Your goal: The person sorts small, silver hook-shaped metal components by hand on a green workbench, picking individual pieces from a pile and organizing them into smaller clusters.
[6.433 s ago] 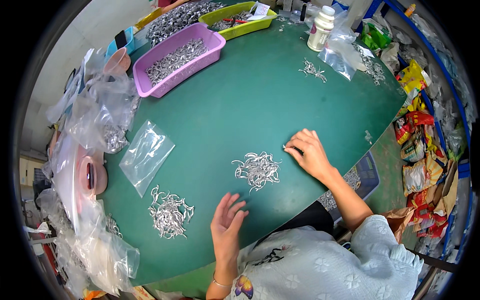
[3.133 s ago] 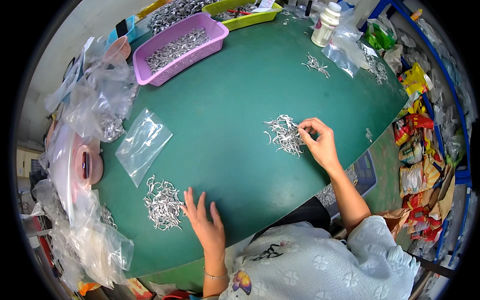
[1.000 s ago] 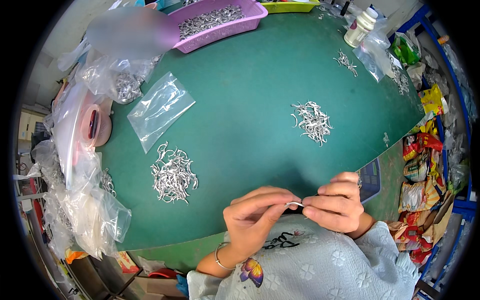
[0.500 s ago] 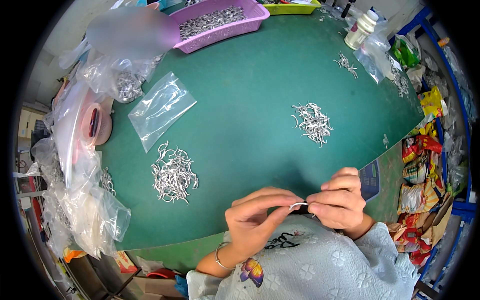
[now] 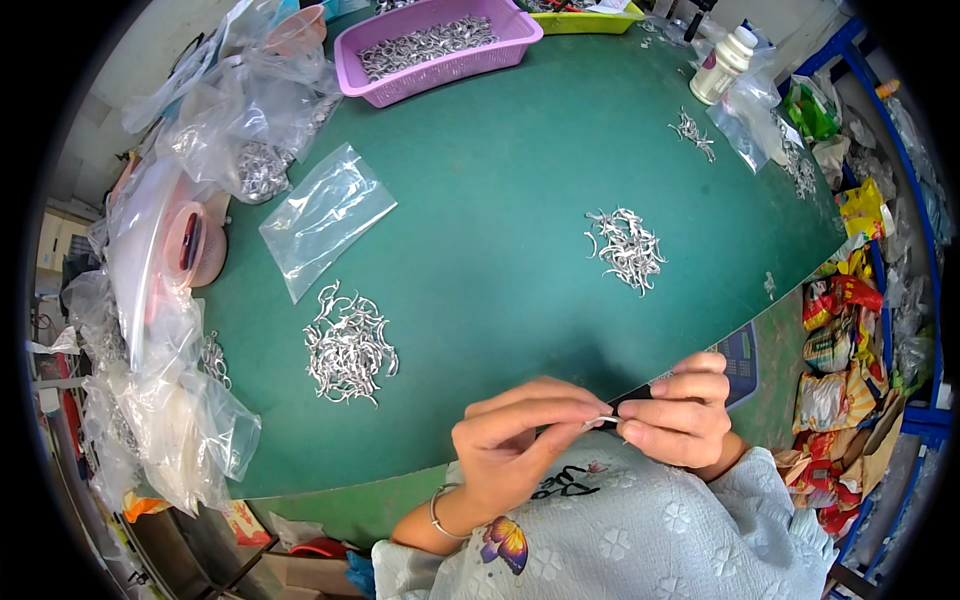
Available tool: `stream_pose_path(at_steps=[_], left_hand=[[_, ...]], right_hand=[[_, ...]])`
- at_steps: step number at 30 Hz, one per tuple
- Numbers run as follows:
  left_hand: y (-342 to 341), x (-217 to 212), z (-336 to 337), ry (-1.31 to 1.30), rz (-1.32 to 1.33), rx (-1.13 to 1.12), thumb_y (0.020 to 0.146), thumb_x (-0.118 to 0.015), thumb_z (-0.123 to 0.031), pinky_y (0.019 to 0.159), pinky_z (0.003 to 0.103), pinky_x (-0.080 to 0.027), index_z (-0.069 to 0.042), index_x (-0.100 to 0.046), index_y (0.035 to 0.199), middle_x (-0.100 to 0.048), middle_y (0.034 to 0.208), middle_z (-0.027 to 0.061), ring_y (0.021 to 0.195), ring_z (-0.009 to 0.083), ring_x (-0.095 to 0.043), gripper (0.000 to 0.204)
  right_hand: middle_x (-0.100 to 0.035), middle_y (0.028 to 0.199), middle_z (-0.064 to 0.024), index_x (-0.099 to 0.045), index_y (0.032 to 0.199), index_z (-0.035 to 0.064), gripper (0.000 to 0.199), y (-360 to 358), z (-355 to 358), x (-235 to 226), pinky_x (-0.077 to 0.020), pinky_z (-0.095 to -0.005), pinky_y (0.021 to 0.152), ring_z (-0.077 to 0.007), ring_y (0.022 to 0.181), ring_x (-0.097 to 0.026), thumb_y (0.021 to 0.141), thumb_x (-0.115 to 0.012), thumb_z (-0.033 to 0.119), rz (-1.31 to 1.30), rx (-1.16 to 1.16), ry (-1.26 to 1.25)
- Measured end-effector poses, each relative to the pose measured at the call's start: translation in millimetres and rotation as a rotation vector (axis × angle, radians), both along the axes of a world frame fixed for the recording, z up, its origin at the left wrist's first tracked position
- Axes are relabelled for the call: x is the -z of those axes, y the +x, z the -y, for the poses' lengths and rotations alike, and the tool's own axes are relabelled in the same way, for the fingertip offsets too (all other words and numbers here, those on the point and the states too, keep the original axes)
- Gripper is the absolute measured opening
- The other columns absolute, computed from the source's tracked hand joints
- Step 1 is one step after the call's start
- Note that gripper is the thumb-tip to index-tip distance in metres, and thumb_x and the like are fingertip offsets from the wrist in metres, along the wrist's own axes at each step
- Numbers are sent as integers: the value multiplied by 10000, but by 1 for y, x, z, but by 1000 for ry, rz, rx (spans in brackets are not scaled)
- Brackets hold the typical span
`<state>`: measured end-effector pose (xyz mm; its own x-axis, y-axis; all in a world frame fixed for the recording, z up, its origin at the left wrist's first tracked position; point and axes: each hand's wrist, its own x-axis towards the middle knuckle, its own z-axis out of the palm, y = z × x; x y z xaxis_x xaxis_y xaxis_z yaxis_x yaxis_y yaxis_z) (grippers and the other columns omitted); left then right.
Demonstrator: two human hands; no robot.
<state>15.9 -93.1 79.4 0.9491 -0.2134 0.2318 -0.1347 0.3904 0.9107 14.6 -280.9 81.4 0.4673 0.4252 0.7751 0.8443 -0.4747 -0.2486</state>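
Observation:
Just above my lap, at the table's near edge, my left hand (image 5: 515, 437) is closed in a pinch on a small curved silvery metal piece (image 5: 602, 420). My right hand (image 5: 682, 410) is also closed, its thumb and fingertips pinching at the piece's other end. Fingers partly cover the piece, so its full shape is hidden. Left of my hands on the green table (image 5: 470, 250) lies a pile of similar curved metal pieces (image 5: 350, 348). A second pile of curved pieces (image 5: 627, 250) lies farther off to the right.
A flat clear plastic bag (image 5: 328, 222) lies beyond the left pile. At the back stand a purple basket (image 5: 450, 77) of metal pieces and a yellow-green tray (image 5: 590, 20). A white bottle (image 5: 723, 65) stands back right, near a small metal heap (image 5: 692, 135). Plastic bags (image 5: 180, 400) crowd the left.
The metal piece is now more covered by my left fingertips. My right hand has dipped slightly. A blurred patch at the upper left is gone, showing plastic bags there.

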Motion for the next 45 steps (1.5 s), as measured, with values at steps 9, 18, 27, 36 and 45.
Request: stream_pose_path(at_steps=[9, 18, 27, 36, 45], left_hand=[[-1, 1, -1, -19, 56, 10, 745, -585, 114, 657, 293, -508, 75, -633, 859, -641, 840, 178, 764, 238, -623, 129], [-2, 0, -2, -16, 58, 4, 710, -614, 128, 662, 298, -502, 77, -629, 851, -638, 855, 174, 770, 236, -618, 150], [-4, 3, -3, -161, -100, 56, 682, -619, 156, 709, 308, -487, 94, -603, 857, -614, 851, 177, 789, 211, -597, 187], [-5, 10, -4, -335, -277, 163, 736, -586, 147, 749, 306, -474, 93, -596, 879, -601, 893, 167, 832, 196, -579, 153], [-4, 9, -5, -330, -281, 178, 740, -585, 147, 757, 309, -476, 90, -595, 889, -598, 898, 167, 840, 199, -579, 159]], right_hand=[[-655, 929, 51, -663, 904, 175, 150, -3, -1, -2, -357, -264, 689, -112, 802, -499, 755, -645, 184, 32, 31, -15], [-657, 863, 2, -668, 877, 116, 170, 1, -2, 1, -368, -273, 668, -143, 778, -516, 709, -688, 106, -96, -35, 131], [-635, 742, -106, -644, 819, -26, 111, 3, -17, -1, -418, -310, 648, -199, 736, -537, 714, -677, -34, -973, -356, 733], [-614, 790, -126, -621, 845, -38, 79, -1, -17, -2, -451, -276, 649, -190, 775, -530, 766, -628, -44, -1272, -458, 928], [-641, 750, -113, -635, 831, -35, 100, 0, -19, -4, -423, -310, 656, -193, 736, -545, 736, -664, -25, -1124, -358, 823]])
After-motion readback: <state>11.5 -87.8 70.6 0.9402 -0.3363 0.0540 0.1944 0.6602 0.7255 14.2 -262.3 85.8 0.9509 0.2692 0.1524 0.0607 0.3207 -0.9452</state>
